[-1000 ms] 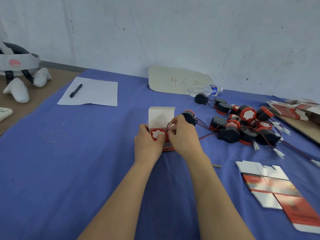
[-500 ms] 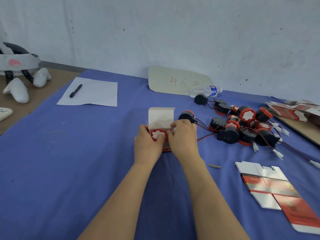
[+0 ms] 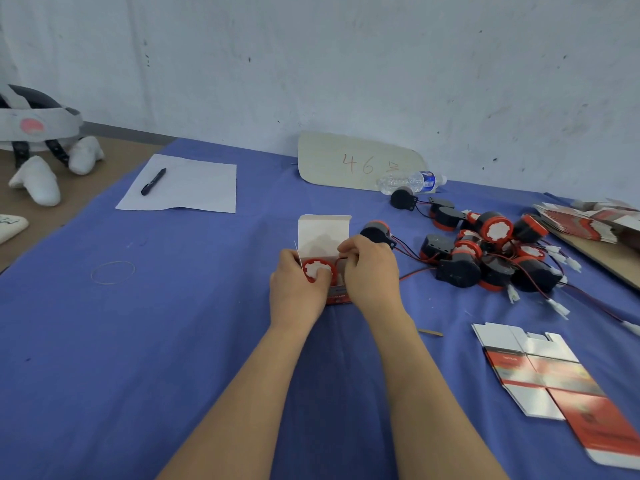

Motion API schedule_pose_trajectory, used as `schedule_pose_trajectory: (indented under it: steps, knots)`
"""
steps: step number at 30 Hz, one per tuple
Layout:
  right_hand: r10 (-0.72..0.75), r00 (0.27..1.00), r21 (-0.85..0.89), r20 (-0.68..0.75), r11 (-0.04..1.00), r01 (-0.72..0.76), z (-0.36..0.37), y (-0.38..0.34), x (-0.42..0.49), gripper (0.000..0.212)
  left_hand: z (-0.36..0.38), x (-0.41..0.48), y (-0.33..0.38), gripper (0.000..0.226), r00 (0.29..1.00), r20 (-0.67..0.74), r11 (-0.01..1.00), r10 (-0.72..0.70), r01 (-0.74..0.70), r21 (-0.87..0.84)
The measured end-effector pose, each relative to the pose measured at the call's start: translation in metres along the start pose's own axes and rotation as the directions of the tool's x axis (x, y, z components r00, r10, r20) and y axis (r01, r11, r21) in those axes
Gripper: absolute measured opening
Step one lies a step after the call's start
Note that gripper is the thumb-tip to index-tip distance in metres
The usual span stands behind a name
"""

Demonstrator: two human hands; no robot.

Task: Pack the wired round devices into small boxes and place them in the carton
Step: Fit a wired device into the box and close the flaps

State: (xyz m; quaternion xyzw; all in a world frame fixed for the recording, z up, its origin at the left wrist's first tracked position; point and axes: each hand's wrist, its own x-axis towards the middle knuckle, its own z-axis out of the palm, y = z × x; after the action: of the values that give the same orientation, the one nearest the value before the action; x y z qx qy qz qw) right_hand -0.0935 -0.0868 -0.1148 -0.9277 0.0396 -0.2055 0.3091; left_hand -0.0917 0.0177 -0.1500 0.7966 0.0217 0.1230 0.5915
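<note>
Wire stays pinched in right hand above round device; left hand still grips small box.

The left hand and right hand are bare, as are both forearms as far as they show.

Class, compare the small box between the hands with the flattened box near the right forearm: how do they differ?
The small box stands folded, lid flap up; the flattened box lies unfolded on the cloth. The small box, gripped by the left hand, holds a round device whose wire the right hand pinches; the flattened box is empty, untouched. Both are red-and-white card.
</note>
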Motion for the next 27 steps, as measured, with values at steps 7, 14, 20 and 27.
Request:
schedule_pose_trajectory:
  steps: [7,14,20,27]
  knots:
    - [0.038,0.999,0.144,-0.035,0.989,-0.033,0.002,-0.003,-0.003,0.023,0.000,-0.001,0.001,0.027,1.000,-0.005,1.000,0.003,-0.003,0.019]
    - [0.007,0.999,0.093,0.038,0.996,-0.010,-0.015,0.002,0.000,0.024,0.000,0.001,0.002,0.027,1.000,-0.001,1.000,-0.016,0.016,0.025]
    - [-0.051,0.994,0.086,0.093,0.995,0.043,-0.004,-0.003,-0.001,0.016,-0.002,0.000,0.002,0.028,1.000,0.001,1.000,-0.011,0.011,0.026]
    - [0.019,0.999,-0.059,-0.032,0.998,-0.021,0.006,0.001,-0.004,0.015,0.000,-0.001,0.001,0.027,1.000,0.004,1.000,-0.006,0.006,0.030]
